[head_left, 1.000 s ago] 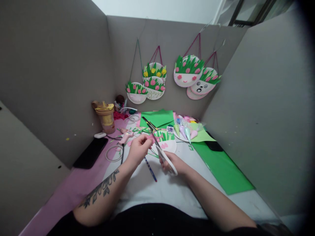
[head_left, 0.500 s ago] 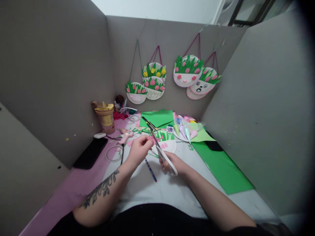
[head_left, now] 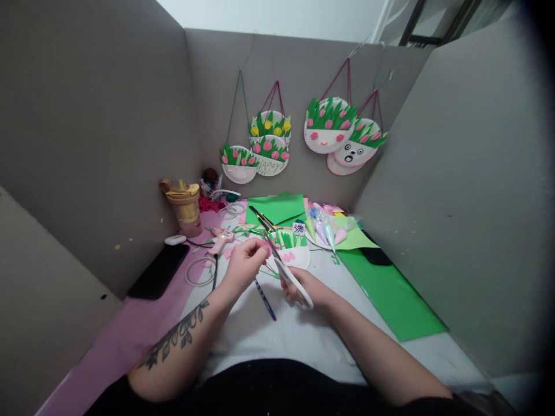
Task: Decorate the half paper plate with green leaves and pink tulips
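My left hand (head_left: 241, 268) pinches a small pink paper piece (head_left: 263, 247) above the table. My right hand (head_left: 304, 287) grips white-handled scissors (head_left: 288, 274), whose blades point up and left to the pink piece. Just behind the hands lies a paper plate (head_left: 293, 255) with green paper grass and pink shapes on it. A blue pencil (head_left: 265, 299) lies on the white table under my hands.
Green paper sheets (head_left: 390, 292) lie to the right and at the back (head_left: 276, 207). A black phone (head_left: 158, 270), a yellow-lidded cup (head_left: 185, 207), a pink glue gun (head_left: 219, 239) and rings lie on the left. Finished plate crafts (head_left: 329, 132) hang on the grey partition.
My left hand has turned the pink piece slightly at the scissor blades. The view has shifted a little; everything else stays put.
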{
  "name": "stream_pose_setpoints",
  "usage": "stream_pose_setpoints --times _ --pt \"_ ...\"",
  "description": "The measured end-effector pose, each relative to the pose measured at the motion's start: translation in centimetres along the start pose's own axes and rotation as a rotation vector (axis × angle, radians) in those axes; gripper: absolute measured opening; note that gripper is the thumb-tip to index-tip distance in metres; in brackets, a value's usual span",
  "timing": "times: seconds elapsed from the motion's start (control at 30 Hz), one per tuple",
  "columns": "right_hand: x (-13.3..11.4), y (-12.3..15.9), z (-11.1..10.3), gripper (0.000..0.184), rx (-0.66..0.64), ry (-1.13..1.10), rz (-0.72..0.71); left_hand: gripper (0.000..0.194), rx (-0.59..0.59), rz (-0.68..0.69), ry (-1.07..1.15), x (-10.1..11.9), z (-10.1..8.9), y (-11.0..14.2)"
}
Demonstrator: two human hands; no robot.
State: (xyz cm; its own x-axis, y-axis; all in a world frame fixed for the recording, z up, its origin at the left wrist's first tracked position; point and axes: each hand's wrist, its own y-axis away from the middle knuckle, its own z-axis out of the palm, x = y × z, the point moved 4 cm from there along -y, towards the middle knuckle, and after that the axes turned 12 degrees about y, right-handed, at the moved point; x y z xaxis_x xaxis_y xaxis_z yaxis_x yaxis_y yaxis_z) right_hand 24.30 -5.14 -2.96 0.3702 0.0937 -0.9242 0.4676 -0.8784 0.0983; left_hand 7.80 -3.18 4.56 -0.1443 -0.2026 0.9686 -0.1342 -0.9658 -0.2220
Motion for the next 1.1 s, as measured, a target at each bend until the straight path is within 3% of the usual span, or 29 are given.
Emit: stream_pose_setpoints --times 0.87,1.1 --pt "-0.36 0.01 -0.21 0.020 0.005 0.061 -0.040 0.013 -0.007 0.006 -0.040 -0.28 -0.11 -0.11" --pt "-0.27 0.01 -0.23 0.019 -0.009 0.008 0.016 0.014 -0.004 0.005 -0.026 -0.39 -0.15 -0.11"
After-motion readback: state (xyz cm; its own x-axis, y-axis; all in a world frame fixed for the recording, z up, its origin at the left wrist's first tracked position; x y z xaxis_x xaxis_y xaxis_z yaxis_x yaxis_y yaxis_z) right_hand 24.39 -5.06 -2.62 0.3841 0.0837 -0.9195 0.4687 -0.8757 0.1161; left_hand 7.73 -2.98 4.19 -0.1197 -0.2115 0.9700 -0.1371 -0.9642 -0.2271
